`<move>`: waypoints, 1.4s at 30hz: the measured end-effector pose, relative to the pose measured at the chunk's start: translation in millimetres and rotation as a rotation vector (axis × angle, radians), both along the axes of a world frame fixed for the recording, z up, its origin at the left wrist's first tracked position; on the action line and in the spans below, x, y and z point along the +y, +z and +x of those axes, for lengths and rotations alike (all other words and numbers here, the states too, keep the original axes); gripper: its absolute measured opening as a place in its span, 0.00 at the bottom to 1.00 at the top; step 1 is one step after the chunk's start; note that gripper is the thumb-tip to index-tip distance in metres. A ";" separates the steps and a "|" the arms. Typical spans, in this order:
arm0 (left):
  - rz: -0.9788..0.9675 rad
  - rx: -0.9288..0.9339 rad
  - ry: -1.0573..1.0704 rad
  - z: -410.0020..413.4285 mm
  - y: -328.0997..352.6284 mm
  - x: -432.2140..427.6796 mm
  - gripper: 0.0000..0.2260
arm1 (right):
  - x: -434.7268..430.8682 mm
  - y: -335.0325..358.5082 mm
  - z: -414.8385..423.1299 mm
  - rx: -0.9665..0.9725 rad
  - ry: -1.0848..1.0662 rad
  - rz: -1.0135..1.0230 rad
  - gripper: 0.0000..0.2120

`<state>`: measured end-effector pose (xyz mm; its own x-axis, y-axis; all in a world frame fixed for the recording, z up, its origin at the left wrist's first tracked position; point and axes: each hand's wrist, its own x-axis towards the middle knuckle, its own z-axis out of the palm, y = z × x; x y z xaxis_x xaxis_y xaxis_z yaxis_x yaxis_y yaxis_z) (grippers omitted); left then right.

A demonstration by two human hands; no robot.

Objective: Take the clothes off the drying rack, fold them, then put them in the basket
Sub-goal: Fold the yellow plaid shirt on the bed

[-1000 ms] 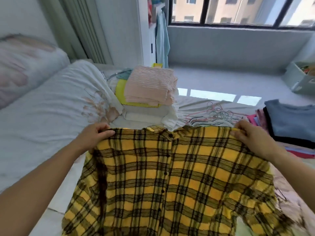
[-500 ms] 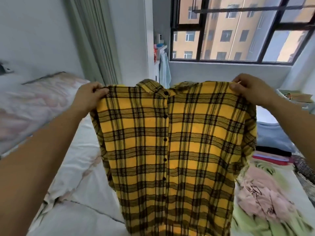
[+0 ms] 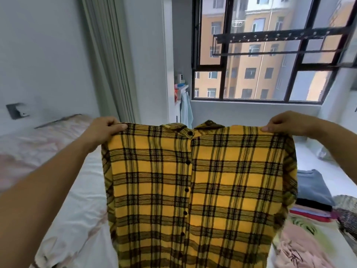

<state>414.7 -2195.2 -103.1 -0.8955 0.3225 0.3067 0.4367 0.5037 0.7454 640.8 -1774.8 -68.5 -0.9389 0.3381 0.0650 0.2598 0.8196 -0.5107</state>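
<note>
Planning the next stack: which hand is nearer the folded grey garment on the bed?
Right. The right hand holds one shoulder of the plaid shirt, above the grey garment; the left hand holds the other shoulder, across the shirt.

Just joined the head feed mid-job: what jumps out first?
A yellow plaid shirt fills the centre, buttoned front toward the camera, hanging from the left hand and right hand pinching its shoulders. Behind it stands a large dark-framed window; folded clothes lie at lower right.
</note>
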 end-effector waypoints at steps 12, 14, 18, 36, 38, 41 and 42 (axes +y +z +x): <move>-0.080 -0.105 -0.033 -122.4 7.5 58.0 0.14 | 64.4 7.6 -121.7 0.162 -0.061 -0.189 0.12; -0.066 -0.134 -0.032 -151.6 7.7 71.7 0.14 | 74.5 7.2 -150.9 0.177 -0.082 -0.220 0.10; -0.109 -0.195 -0.061 -215.0 9.7 94.4 0.18 | 97.0 7.9 -209.5 0.210 -0.135 -0.275 0.09; 0.230 0.017 -0.013 -324.9 96.9 134.1 0.09 | 122.3 84.9 -307.7 0.449 -0.088 -0.266 0.06; 0.229 0.000 -0.031 -303.2 80.2 128.3 0.08 | 122.9 68.0 -295.8 0.419 -0.069 -0.280 0.06; 0.187 -0.068 -0.023 -266.4 37.8 119.5 0.08 | 121.2 25.6 -270.2 0.357 -0.034 -0.302 0.08; 0.176 -0.111 -0.022 -255.1 21.1 114.7 0.08 | 119.6 9.4 -261.2 0.336 -0.021 -0.316 0.10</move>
